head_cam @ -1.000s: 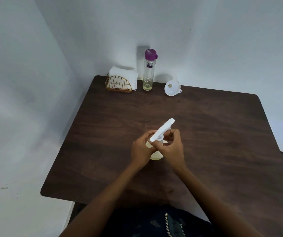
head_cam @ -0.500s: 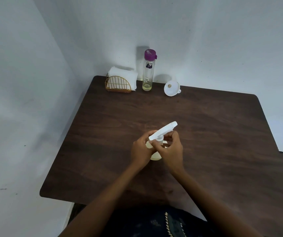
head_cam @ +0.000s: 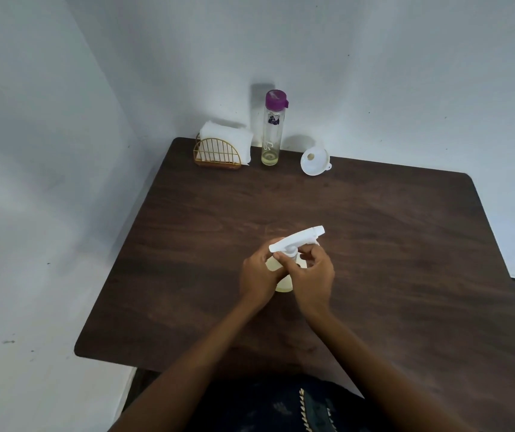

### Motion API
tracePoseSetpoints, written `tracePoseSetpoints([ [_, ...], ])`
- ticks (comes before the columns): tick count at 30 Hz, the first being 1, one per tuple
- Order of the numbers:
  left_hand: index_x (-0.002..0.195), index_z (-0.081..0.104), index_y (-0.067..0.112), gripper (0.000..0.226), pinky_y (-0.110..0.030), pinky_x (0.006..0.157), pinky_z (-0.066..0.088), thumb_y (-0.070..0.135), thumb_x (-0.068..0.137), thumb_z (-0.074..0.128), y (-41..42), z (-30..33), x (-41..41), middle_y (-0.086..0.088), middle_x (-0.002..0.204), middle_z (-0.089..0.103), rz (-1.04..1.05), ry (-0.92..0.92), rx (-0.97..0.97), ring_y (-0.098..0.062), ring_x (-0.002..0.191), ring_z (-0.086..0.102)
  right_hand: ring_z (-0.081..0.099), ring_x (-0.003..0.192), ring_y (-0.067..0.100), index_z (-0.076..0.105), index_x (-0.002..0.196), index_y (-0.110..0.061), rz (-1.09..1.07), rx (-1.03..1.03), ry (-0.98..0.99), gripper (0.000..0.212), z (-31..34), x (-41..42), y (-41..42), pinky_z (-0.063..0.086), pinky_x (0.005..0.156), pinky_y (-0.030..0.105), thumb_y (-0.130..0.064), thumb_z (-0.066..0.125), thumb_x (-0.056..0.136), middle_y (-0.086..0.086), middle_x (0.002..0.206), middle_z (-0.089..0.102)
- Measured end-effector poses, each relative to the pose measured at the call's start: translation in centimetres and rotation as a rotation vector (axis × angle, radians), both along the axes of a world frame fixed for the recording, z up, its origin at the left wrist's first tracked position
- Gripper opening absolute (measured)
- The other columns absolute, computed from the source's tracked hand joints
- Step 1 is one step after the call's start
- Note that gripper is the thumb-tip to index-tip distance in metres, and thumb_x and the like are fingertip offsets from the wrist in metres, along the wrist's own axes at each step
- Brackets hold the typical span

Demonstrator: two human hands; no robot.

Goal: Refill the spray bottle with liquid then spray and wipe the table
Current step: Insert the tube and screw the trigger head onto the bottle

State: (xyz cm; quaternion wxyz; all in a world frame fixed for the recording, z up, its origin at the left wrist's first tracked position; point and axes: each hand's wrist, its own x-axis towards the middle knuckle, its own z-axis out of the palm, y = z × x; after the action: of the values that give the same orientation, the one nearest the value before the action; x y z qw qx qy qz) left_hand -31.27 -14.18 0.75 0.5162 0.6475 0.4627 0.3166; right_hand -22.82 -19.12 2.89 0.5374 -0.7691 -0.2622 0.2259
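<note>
Spray bottle (head_cam: 284, 283), gripped by left hand (head_cam: 257, 275), nozzle turned rightward by right hand (head_cam: 312, 275).

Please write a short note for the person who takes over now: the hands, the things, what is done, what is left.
Left hand grips the spray bottle body at table centre; right hand grips the collar under the white spray head.
At the far edge: purple-capped bottle with a little yellowish liquid, white funnel, napkins in gold holder.
Done: cannot tell whether it was refilled.
Left: spray, wipe.
</note>
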Motion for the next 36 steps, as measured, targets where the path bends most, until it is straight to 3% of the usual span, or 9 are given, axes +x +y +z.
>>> tracePoseSetpoints([
  [12, 0.098, 0.059, 0.052, 0.036, -0.014, 0.072, 0.048, 0.051, 0.065, 0.073, -1.3, 0.3, 0.7, 0.033, 0.093, 0.067, 0.033, 0.07, 0.111, 0.009, 0.087, 0.063, 0.048, 0.104, 0.02, 0.037, 0.105, -0.02, -0.219, -0.142, -0.03, 0.065, 0.2, -1.0, -0.8, 0.04, 0.087, 0.043, -0.034, 0.083, 0.061, -0.009, 0.106, 0.033],
  [15, 0.096, 0.056, 0.05, 0.021, -0.009, 0.068, 0.045, 0.053, 0.075, 0.059, -2.1, 0.4, 0.9, 0.035, 0.091, 0.065, 0.057, 0.111, 0.168, 0.01, 0.083, 0.062, 0.04, 0.108, 0.002, 0.041, 0.121, -0.017, -0.09, -0.035, -0.118, 0.077, 0.2, -0.5, -0.8, 0.037, 0.092, 0.03, -0.031, 0.087, 0.061, -0.014, 0.116, 0.038],
  [17, 0.094, 0.052, 0.052, 0.015, -0.009, 0.065, 0.042, 0.057, 0.08, 0.049, -2.7, 0.6, 1.0, 0.039, 0.088, 0.062, 0.076, 0.139, 0.167, 0.013, 0.08, 0.06, 0.038, 0.102, -0.01, 0.043, 0.113, -0.022, -0.018, -0.015, -0.14, 0.06, 0.4, -0.3, -0.6, 0.039, 0.094, 0.033, -0.025, 0.082, 0.069, -0.023, 0.106, 0.04],
  [19, 0.099, 0.051, 0.049, 0.025, -0.013, 0.065, 0.044, 0.06, 0.077, 0.053, -3.0, 0.7, 1.0, 0.043, 0.089, 0.059, 0.053, 0.173, 0.137, 0.017, 0.081, 0.058, 0.041, 0.103, -0.013, 0.047, 0.116, -0.019, 0.015, 0.006, -0.152, 0.044, 0.1, 0.2, -0.8, 0.044, 0.096, 0.045, -0.01, 0.07, 0.079, -0.021, 0.105, 0.046],
  [21, 0.11, 0.047, 0.05, 0.044, -0.012, 0.072, 0.047, 0.062, 0.07, 0.059, -3.2, 0.7, 0.8, 0.047, 0.095, 0.056, -0.02, 0.179, 0.103, 0.02, 0.088, 0.056, 0.044, 0.12, 0.0, 0.042, 0.135, -0.013, 0.072, 0.076, -0.104, 0.055, 0.1, 0.6, -1.4, 0.042, 0.103, 0.043, -0.004, 0.065, 0.085, -0.01, 0.126, 0.049],
  [25, 0.117, 0.044, 0.053, 0.058, -0.016, 0.085, 0.046, 0.061, 0.066, 0.07, -4.5, 0.4, 0.2, 0.043, 0.112, 0.051, -0.182, 0.204, 0.095, 0.01, 0.106, 0.051, 0.055, 0.12, 0.009, 0.051, 0.133, -0.015, 0.089, 0.213, 0.011, 0.049, 1.1, 2.0, -2.4, 0.045, 0.101, 0.03, -0.036, 0.055, 0.089, -0.004, 0.128, 0.059],
  [28, 0.131, 0.036, 0.049, 0.081, -0.023, 0.097, 0.044, 0.064, 0.062, 0.075, -5.7, -0.2, 0.1, 0.036, 0.129, 0.042, -0.289, 0.212, -0.119, 0.003, 0.121, 0.042, 0.066, 0.104, 0.011, 0.063, 0.117, -0.01, 0.188, 0.273, 0.131, 0.045, 2.6, 4.1, -1.9, 0.053, 0.091, 0.026, -0.044, 0.053, 0.09, 0.001, 0.108, 0.071],
  [32, 0.129, 0.031, 0.048, 0.078, -0.004, 0.072, 0.046, 0.05, 0.068, 0.08, -7.0, 0.0, 0.3, 0.028, 0.121, 0.047, -0.32, 0.033, -0.554, 0.005, 0.107, 0.049, 0.068, 0.094, 0.012, 0.069, 0.093, -0.009, 0.434, 0.126, 0.205, 0.043, 3.6, 5.7, -0.7, 0.053, 0.077, 0.021, -0.047, 0.049, 0.092, 0.0, 0.094, 0.073],
  [36, 0.133, 0.028, 0.044, 0.087, -0.026, 0.084, 0.055, 0.059, 0.064, 0.078, -8.2, 0.1, 0.4, 0.02, 0.124, 0.049, -0.274, -0.019, -0.821, -0.003, 0.11, 0.05, 0.068, 0.09, 0.013, 0.066, 0.112, -0.019, 0.646, -0.079, 0.362, 0.051, 3.2, 4.8, 0.8, 0.052, 0.072, 0.015, -0.055, 0.043, 0.085, 0.005, 0.095, 0.069],
])
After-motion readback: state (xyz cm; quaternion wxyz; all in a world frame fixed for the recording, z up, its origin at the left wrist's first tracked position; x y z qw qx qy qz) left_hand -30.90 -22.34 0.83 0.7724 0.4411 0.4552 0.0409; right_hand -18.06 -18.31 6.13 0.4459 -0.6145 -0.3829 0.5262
